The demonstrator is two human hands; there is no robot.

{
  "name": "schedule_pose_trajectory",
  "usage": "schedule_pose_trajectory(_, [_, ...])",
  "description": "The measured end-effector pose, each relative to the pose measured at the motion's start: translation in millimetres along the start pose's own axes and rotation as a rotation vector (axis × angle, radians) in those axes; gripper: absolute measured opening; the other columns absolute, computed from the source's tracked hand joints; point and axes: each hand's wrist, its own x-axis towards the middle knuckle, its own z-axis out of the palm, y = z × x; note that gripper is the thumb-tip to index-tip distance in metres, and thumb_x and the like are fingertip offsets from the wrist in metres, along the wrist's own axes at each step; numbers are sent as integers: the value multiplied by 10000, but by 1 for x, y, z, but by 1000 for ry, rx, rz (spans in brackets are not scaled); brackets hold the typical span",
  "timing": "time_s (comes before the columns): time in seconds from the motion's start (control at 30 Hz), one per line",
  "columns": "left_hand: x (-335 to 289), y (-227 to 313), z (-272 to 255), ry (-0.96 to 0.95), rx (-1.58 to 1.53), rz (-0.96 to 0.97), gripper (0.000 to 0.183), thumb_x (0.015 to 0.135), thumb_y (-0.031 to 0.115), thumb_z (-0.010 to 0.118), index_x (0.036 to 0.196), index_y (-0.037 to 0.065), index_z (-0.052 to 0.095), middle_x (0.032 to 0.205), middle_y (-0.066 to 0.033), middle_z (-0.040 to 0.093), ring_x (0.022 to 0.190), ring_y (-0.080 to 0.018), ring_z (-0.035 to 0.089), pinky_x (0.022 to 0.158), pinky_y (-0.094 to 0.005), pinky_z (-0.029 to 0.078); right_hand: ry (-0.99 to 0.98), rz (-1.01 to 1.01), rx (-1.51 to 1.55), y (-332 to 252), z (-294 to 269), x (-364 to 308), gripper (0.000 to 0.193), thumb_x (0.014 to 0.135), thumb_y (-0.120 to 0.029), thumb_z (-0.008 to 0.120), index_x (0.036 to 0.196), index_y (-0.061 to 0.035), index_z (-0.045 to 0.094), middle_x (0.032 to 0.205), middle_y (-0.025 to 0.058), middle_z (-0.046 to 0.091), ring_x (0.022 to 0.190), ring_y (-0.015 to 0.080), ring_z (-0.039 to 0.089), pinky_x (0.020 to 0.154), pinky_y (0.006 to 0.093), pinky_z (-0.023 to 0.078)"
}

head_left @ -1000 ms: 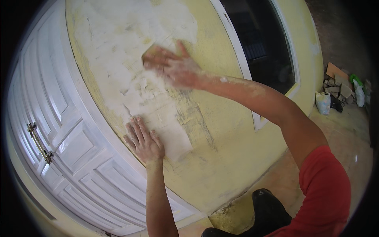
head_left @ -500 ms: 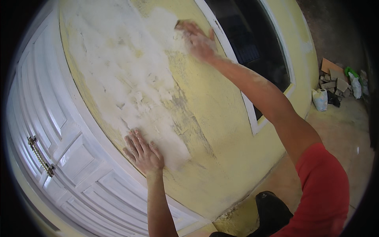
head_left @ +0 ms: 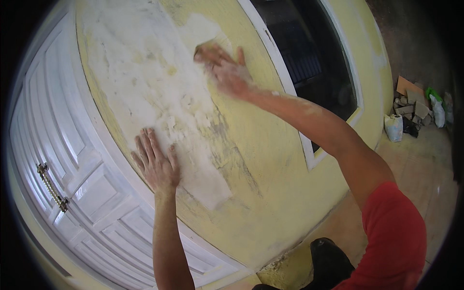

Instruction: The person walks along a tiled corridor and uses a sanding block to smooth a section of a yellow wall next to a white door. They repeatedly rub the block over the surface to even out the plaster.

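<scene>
Dusty white, my left hand (head_left: 158, 166) lies flat against the lower part of the white filler patch (head_left: 145, 82) on the yellow wall (head_left: 261, 145), fingers spread and nothing in it. Higher up and to the right, my right hand (head_left: 226, 72) presses its fingers to the wall by the patch's right edge, its thumb sticking up. Under those fingertips shows the brown edge of a thin piece of sandpaper (head_left: 196, 52), mostly hidden by the hand and blurred. The patch is uneven, with grey scuffs and yellow spots showing through.
A white panelled door (head_left: 92, 188) with a metal handle (head_left: 52, 187) stands at the left. A dark window (head_left: 309, 63) in a white frame is at the right. Rubble (head_left: 413, 107) and bags (head_left: 394, 126) lie on the tiled floor (head_left: 406, 164).
My right hand has moved down and left along the wall with the sandpaper. My left hand has shifted up and left over the patch, still flat.
</scene>
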Motion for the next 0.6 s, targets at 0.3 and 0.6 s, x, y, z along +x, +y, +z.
schedule_pose_trajectory(0.3, [47, 5, -8, 66, 56, 20, 793, 1075, 545, 391, 1719, 168, 119, 1790, -30, 120, 1653, -254, 56, 1334, -527, 16, 10, 146, -111, 14, -10, 71, 539, 1142, -500, 206, 1613, -350, 421, 1752, -112, 246, 1625, 192, 205, 1267, 733, 27])
schedule_pose_trajectory(0.6, [49, 17, 2, 74, 16, 22, 773, 1079, 530, 391, 1717, 175, 137, 1790, -14, 126, 1652, -240, 69, 1338, -510, 19, 67, 457, -166, 55, -24, 114, 492, 1149, -438, 283, 1611, -331, 412, 1770, -92, 192, 1643, 174, 115, 1271, 729, 44])
